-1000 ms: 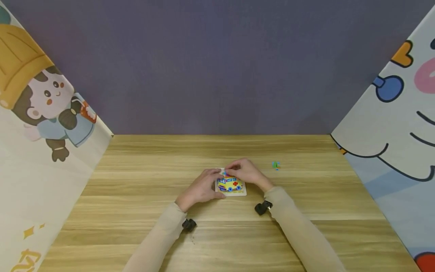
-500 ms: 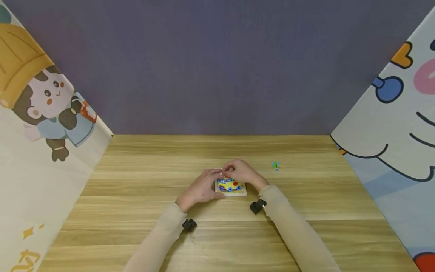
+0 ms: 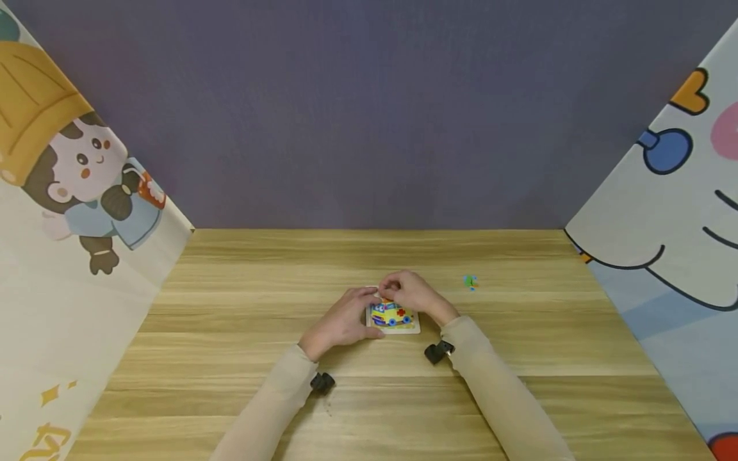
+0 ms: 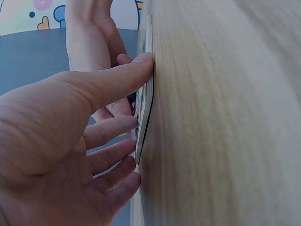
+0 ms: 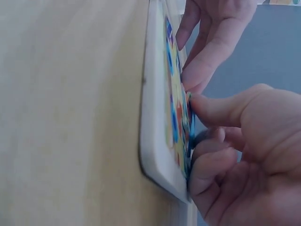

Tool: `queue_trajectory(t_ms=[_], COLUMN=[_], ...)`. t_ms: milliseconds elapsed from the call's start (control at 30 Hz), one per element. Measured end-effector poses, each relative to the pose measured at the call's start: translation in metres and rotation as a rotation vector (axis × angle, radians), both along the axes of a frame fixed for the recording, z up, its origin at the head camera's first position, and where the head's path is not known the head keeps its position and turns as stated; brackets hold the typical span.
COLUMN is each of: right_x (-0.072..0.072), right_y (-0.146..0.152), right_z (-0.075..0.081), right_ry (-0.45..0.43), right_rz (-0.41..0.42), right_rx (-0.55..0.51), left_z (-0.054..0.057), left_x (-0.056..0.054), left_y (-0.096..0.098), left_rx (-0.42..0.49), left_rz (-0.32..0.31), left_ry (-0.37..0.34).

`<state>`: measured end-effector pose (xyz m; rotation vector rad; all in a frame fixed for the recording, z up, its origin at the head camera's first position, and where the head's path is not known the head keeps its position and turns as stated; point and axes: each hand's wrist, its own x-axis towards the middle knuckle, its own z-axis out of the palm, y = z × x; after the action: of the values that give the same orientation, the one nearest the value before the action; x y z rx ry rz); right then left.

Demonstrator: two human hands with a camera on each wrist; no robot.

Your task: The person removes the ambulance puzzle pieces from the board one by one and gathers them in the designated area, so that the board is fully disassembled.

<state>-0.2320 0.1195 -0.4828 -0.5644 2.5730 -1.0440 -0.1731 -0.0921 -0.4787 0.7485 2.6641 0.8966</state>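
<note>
A small jigsaw puzzle board (image 3: 403,330) with a yellow ambulance picture and a pale frame lies flat on the table. My left hand (image 3: 344,318) holds its left side, thumb on the near edge and fingers spread along the left and far side. In the left wrist view the thumb (image 4: 127,77) presses the board's rim. At the far edge, my right hand (image 3: 410,291) pinches a thin puzzle piece (image 5: 192,125) between thumb and fingers, right at the picture's surface. Fingers hide most of that piece and the picture's top.
A small green and blue puzzle piece (image 3: 470,282) lies on the wooden table (image 3: 277,269), behind and right of the board. A dark wall panel (image 3: 375,128) rises at the table's back. Cartoon-printed side walls stand left and right.
My right hand has shifted slightly left along the board's far edge, now covering more of the picture's top. The left hand keeps its place on the board.
</note>
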Motion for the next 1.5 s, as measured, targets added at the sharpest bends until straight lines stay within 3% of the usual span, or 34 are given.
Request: queue_trajectory(t_ms=[167,533,833,1133,1333,1500], right_x=[0.003,0.001,-0.001,-0.001,0.001,0.001], right_y=[0.001,0.012,0.016,0.022,0.025,0.025], right_z=[0.001,-0.001,-0.003,-0.005,-0.005,-0.004], right_ry=[0.049,0.015,-0.035,-0.023,-0.101,-0.115], right_rz=[0.009,0.086,0.020,0.054,-0.023,-0.053], right_rx=[0.004,-0.049,-0.099,-0.125,-0.187,-0.196], left_z=[0.000,0.002,0.004,0.003,0.002,0.002], left_x=[0.000,0.001,0.002,0.002,0.002,0.002], left_y=[0.000,0.000,0.001,0.001,0.001,0.000], left_rx=[-0.006,-0.008,-0.025,-0.019,-0.028,-0.026], left_rz=[-0.003,0.002,0.006,0.006,0.006,0.000], left_ry=[0.006,-0.001,-0.009,-0.007,-0.002,-0.003])
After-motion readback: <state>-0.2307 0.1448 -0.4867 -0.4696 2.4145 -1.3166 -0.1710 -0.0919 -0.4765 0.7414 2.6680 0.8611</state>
